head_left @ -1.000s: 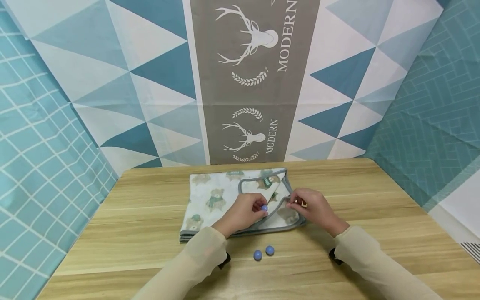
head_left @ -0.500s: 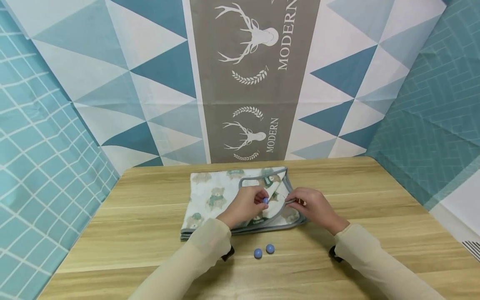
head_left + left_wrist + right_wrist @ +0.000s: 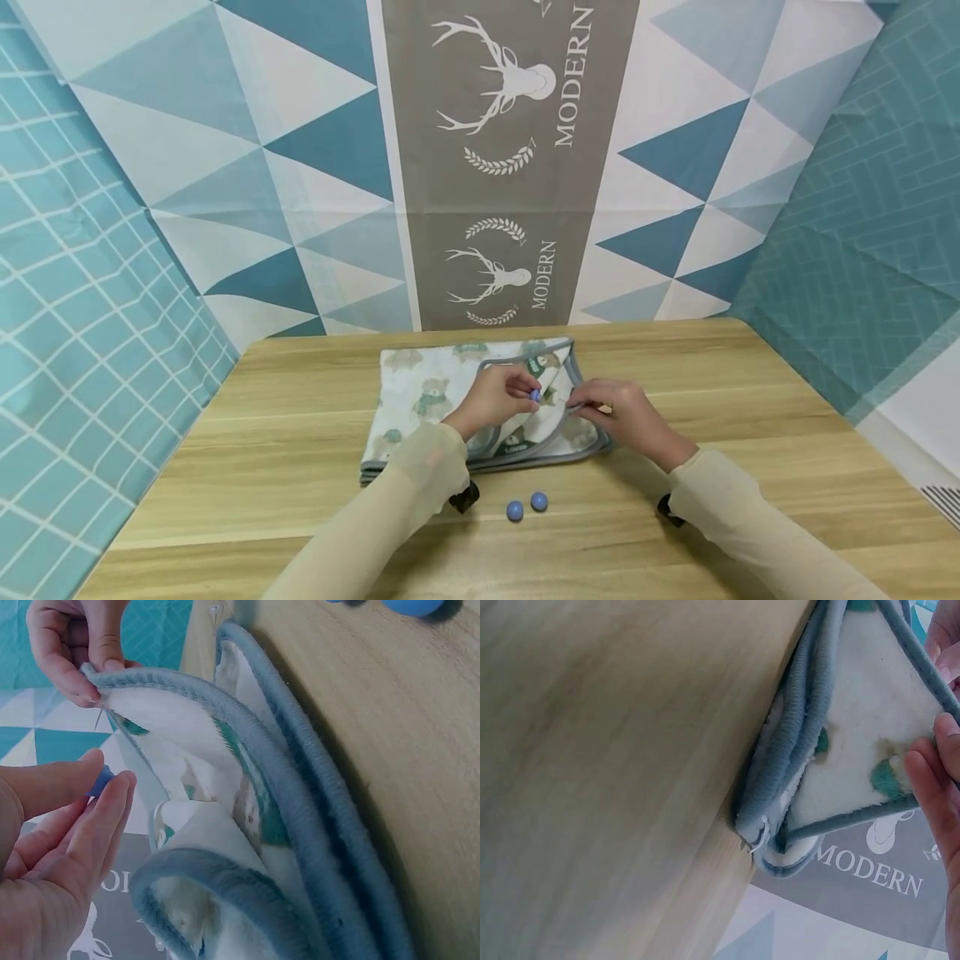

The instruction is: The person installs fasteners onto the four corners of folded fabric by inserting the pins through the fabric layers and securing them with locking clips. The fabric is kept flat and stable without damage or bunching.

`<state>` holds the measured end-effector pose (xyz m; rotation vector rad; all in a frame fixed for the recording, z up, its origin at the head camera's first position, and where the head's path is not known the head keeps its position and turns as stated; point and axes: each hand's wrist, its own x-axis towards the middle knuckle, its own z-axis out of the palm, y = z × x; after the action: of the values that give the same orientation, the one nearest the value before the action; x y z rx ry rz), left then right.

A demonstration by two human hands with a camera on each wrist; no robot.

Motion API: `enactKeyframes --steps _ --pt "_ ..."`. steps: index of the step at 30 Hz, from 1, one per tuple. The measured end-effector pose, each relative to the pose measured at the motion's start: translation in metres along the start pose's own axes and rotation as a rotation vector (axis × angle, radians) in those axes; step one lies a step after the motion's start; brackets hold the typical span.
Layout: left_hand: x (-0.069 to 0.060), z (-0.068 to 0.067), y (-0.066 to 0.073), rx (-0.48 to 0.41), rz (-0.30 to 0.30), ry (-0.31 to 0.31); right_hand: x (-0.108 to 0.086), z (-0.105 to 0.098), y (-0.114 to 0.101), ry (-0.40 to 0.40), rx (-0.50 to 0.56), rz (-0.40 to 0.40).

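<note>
A folded white blanket (image 3: 431,398) with bear prints and grey edging lies on the table. My left hand (image 3: 491,398) pinches a small blue ball (image 3: 101,780) between thumb and fingertips, apart from the cloth. At the blanket's right side, my right hand (image 3: 626,412) pinches a lifted edge of the top layer. In the left wrist view a thin metal pin (image 3: 98,718) sticks out below that pinched edge; its other end is hidden. The right wrist view shows the raised layer (image 3: 862,735) stretched up to the fingers.
Two blue balls (image 3: 514,510), (image 3: 539,501) rest on the wooden table (image 3: 285,433) in front of the blanket. A patterned backdrop (image 3: 487,183) rises behind the table, with blue tiled sheets (image 3: 90,292) on the sides.
My left hand has moved slightly up and right with the blue ball, closer to my right hand. The right hand keeps its grip on the blanket edge, shifted slightly left.
</note>
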<state>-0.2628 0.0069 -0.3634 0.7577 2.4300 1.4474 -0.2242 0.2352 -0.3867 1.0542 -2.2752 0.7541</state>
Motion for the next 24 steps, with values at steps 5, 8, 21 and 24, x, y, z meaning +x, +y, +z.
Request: enactKeyframes --steps 5,8,21,24 --pt "0.004 0.004 0.0 -0.025 -0.007 -0.006 0.003 0.0 0.0 -0.005 0.003 -0.029" --pt "0.007 0.007 0.0 -0.018 0.003 -0.016 0.004 0.0 0.0 -0.017 0.015 -0.035" --pt "0.012 0.013 0.001 -0.003 0.0 -0.007 0.007 0.004 0.0 -0.046 0.059 -0.047" --pt "0.012 0.013 0.001 -0.002 -0.005 -0.004 0.007 0.004 0.001 -0.051 0.066 -0.046"
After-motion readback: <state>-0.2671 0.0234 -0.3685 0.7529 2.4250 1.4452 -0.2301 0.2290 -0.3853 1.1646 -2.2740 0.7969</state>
